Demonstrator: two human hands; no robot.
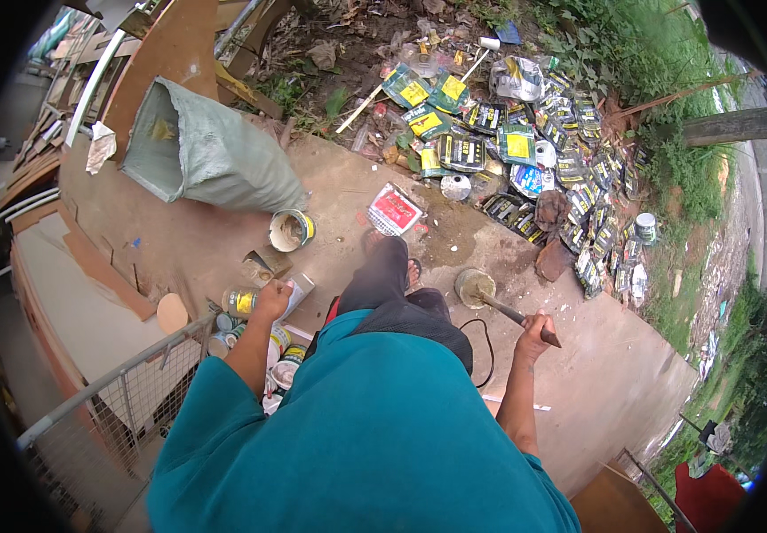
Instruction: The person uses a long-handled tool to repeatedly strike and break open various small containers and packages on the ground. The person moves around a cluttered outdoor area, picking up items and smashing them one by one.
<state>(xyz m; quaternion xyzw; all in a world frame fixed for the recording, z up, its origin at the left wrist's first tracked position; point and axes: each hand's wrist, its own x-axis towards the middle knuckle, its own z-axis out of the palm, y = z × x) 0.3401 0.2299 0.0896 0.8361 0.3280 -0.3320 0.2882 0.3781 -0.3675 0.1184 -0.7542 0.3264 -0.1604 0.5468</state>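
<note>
My right hand [534, 333] is closed around the wooden handle [508, 310] of a tool. The tool's far end rests in or on a round, dirt-coloured container [468, 288] on the concrete; its head is not clear to see. Out to the left, my left hand [273, 300] grips a pale, box-like object [297, 296], whose kind I cannot tell. Close by that hand are a can with a yellow label [242, 302] and a brown open box or tin [267, 264]. An open tub with dried residue [292, 230] stands farther forward, beside a large woven sack [223, 150].
Many crushed black and yellow packets [463, 152] lie along the far slab edge. A red and white packet [394, 210] lies before my feet. A metal mesh railing [117, 380] and wooden boards [103, 266] are at left. Several paint tins [285, 373] stand beside my left leg.
</note>
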